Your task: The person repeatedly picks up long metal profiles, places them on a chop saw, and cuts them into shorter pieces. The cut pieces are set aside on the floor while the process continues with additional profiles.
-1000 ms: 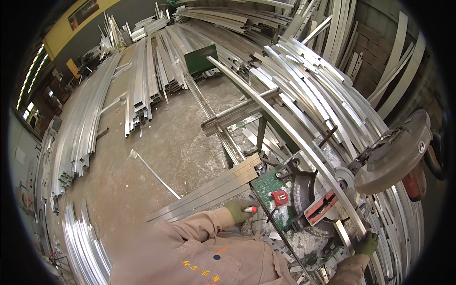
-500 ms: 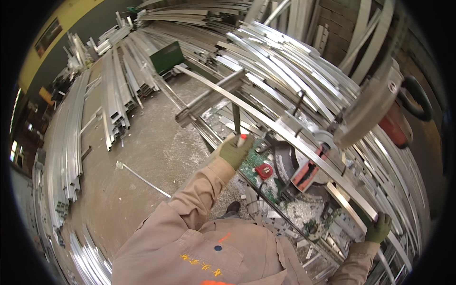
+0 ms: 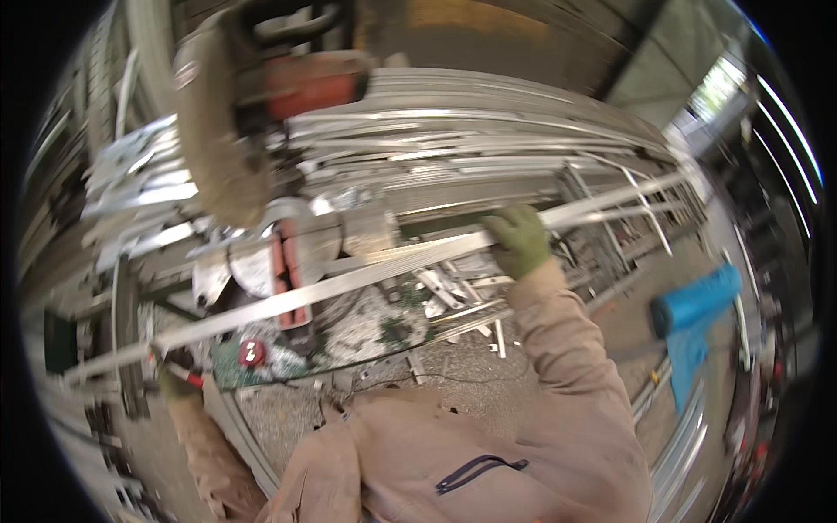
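Observation:
A long silver metal bar (image 3: 375, 268) runs across the saw bench, tilted up to the right. My right hand (image 3: 519, 241), in a green glove, is closed round the bar right of the saw. At the bench's left end my left hand (image 3: 177, 382), also gloved and blurred, holds a slim red-and-white marker (image 3: 190, 377) just below the bar. The mitre saw (image 3: 214, 122), with a dusty guard and red motor, stands raised behind the bar. Below the bar is the saw's red slotted insert (image 3: 295, 318). A red tape measure (image 3: 252, 353) lies on the bench.
Long metal profiles (image 3: 488, 131) are stacked behind the bench. Offcuts (image 3: 445, 288) and shavings litter the bench top. A blue roll of film (image 3: 697, 301) stands at the right. A dark green panel (image 3: 59, 340) is near the bar's left end.
The view has swung to the right, so the saw now appears at upper left. The bar lies nearer the front of the saw. My right hand has stayed on it; my left still holds the marker.

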The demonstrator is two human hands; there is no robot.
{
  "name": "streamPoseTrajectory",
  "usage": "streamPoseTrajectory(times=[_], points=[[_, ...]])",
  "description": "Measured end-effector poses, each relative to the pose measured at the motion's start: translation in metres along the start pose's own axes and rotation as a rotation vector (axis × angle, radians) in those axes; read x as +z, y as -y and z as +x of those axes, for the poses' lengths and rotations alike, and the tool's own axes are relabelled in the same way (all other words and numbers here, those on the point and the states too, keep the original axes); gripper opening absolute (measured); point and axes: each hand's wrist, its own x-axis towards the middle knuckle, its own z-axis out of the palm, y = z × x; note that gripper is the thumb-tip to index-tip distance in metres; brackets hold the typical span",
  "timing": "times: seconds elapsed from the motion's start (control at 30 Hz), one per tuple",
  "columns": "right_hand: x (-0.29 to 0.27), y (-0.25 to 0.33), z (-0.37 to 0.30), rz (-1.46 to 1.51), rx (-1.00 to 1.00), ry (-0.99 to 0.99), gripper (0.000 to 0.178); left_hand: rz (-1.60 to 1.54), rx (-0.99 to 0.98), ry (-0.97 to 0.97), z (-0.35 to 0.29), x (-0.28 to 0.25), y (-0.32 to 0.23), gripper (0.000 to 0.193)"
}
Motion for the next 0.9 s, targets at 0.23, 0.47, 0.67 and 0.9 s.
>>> streamPoseTrajectory(times=[0.23, 0.47, 0.67, 0.9], points=[[-0.027, 0.029, 0.01, 0.067, 0.009, 0.023, 0.042, -0.078, 0.202, -0.117, 0.013, -0.039, -0.042, 0.051], [-0.035, 0.049, 0.008, 0.1, -0.034, 0.018, 0.058, -0.034, 0.259, -0.229, 0.026, -0.066, -0.079, 0.04], [-0.05, 0.061, 0.008, 0.148, -0.086, 0.064, 0.07, -0.002, 0.305, -0.28, 0.024, -0.059, -0.071, 0.041], [-0.057, 0.071, 0.005, 0.178, -0.096, 0.036, 0.068, 0.006, 0.303, -0.291, 0.002, -0.021, -0.07, 0.042]])
